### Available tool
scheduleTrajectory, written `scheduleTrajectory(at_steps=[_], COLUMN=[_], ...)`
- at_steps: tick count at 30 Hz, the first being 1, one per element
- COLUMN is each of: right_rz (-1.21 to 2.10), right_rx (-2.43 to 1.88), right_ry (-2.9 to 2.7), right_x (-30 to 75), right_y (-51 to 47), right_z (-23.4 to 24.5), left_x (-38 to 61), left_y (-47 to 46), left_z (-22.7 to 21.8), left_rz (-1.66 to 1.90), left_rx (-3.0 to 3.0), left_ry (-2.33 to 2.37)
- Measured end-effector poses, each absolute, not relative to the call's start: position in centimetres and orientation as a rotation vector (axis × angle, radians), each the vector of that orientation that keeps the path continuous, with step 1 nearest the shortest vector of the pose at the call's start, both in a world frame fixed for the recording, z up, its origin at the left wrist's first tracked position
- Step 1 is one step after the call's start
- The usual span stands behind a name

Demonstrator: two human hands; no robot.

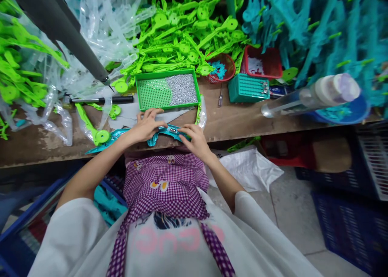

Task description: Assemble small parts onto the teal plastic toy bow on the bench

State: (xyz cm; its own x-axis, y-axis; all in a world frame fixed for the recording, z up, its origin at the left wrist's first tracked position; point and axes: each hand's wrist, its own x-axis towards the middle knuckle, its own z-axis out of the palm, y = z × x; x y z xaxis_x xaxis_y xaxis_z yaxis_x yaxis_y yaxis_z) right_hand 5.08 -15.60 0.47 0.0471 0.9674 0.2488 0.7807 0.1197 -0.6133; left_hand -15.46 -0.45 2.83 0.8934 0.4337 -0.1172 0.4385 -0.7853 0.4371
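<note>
**Teal part held flat at the near edge of the tabletop**

The teal part (165, 132) lay with its long axis running left to right along the near edge of the tabletop (242, 121), one end pointing left past the left wrist, the other under the right hand. It was a thin, flat, bright teal plastic piece with an irregular outline, and a small silvery metal bit sat at its middle between the two hands. The left hand (147, 125) pressed down on its left portion, fingers spread and lying flat on it. The right hand (194, 136) rested on its right portion, fingers curled together with the tips on the part near the metal bit.

Just beyond the hands stood a green tray (168, 89), its right half filled with small silvery pieces. A black tool (101, 100) lay to the tray's left, and a lime part (91, 127) lay near the left hand.

Pink lettering showed on the person's white shirt, partly covered by a checked apron (165, 188); it could not be read.
</note>
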Motion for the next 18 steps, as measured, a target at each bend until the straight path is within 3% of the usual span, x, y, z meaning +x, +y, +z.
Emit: scheduleTrajectory(at_steps=[7, 18], right_rz=[0.157, 0.066], right_rx=[-1.708, -1.655], right_ry=[-2.133, -2.348], right_x=[5.3, 5.9], right_y=[-15.6, -15.5], right_z=[0.0, 0.2], left_x=[-15.8, -15.9], left_y=[-0.8, -0.7], left_z=[2.5, 2.5], left_rz=[0.040, -0.076], left_rx=[2.587, 2.640], left_ry=[0.615, 0.571])
